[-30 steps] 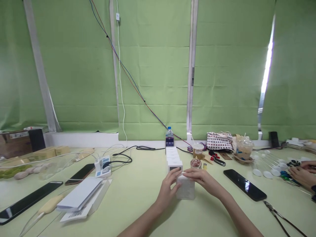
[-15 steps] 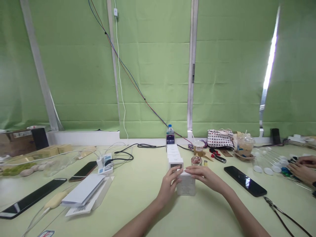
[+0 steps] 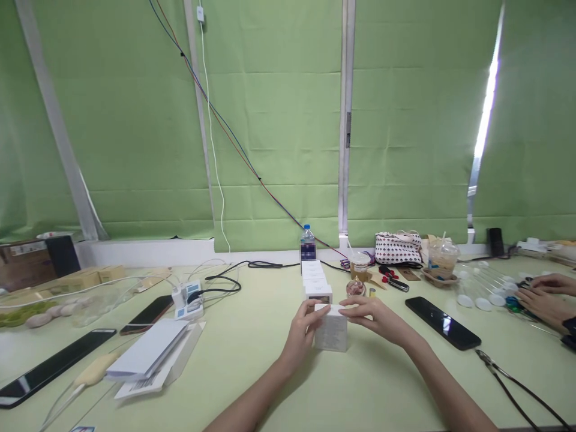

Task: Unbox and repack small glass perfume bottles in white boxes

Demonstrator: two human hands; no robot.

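Note:
A small white box [image 3: 332,332] with faint grey print on its front stands upright before me. My left hand [image 3: 299,336] grips its left side, fingers over the top corner and thumb against the edge. At the top right corner, the bent fingers of my right hand [image 3: 381,319] hold the box too. Just behind it runs a row of similar white boxes [image 3: 316,281], the nearest showing a dark picture on its face. A small jar with a pinkish filling [image 3: 356,288] sits right of that row.
Left lie a stack of white cards [image 3: 150,348], phones and a power strip [image 3: 189,306] with cables. A black phone [image 3: 443,323] and pliers [image 3: 486,360] are at right. A water bottle [image 3: 308,243] and drink cups stand behind. Another person's hands [image 3: 546,303] work at far right.
The white box has shifted slightly left and turned, its printed face now clearer. Both my hands stay on it. The whole view has moved a little.

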